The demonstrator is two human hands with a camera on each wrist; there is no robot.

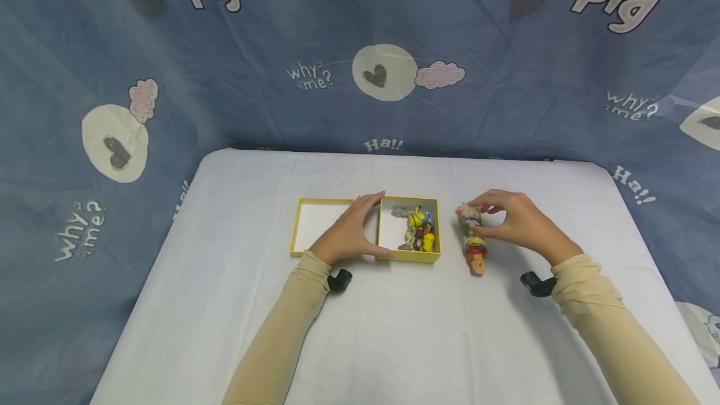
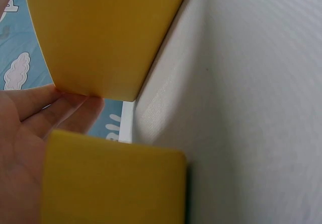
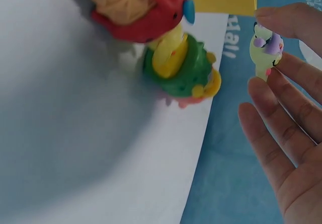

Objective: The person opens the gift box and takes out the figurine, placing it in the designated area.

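A: Head view first, and the yellow box [image 1: 410, 256] is our landmark! The left hand [image 1: 353, 230] spans its left end, thumb on the near wall, fingertips at the far one.

B: Clamped right across it! A cluster of small toys [image 1: 417, 230] sits inside, and a shallow tray [image 1: 294, 227] with a yellow rim lies to the box's left.

A: Over to the right of the box: the right hand [image 1: 517, 224], thumb and fingers bent towards each other above a red toy [image 1: 476, 250] on the white cloth [image 1: 405, 330].

B: Left wrist view now: fingertips touch the box's yellow side, lying close together. I can't make out the thumb's contact here.

A: And the right wrist view! Thumb and fingertips pinch a small figurine [image 3: 266, 48], pale green and purple, while the lowest finger stands apart.

B: That one's beside the box, outside it, with a green toy [image 3: 196, 68] touching the red toy nearby.
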